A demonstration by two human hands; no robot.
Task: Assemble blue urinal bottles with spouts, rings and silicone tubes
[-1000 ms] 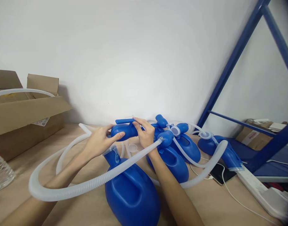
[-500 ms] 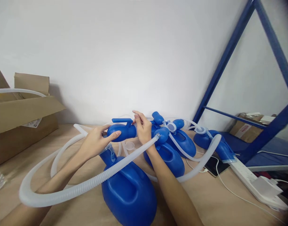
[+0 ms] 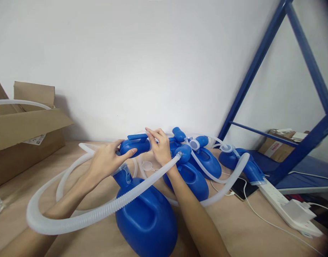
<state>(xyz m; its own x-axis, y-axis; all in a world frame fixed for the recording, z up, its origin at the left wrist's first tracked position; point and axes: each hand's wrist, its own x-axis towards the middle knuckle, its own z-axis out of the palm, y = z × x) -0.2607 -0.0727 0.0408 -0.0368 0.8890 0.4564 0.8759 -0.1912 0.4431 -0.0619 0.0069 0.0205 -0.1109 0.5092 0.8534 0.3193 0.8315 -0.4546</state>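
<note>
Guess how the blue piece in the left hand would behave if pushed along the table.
The blue piece might roll, given its rounded body, though the bar along its top would probably stop it. Its smooth, glossy surface could feel slippery.

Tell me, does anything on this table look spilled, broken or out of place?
No spill or damage shows. Mildly odd: a white hose loops across the left forearm, possibly in the way, and a power strip sits beside a blue container, an unusual neighbour.
</note>
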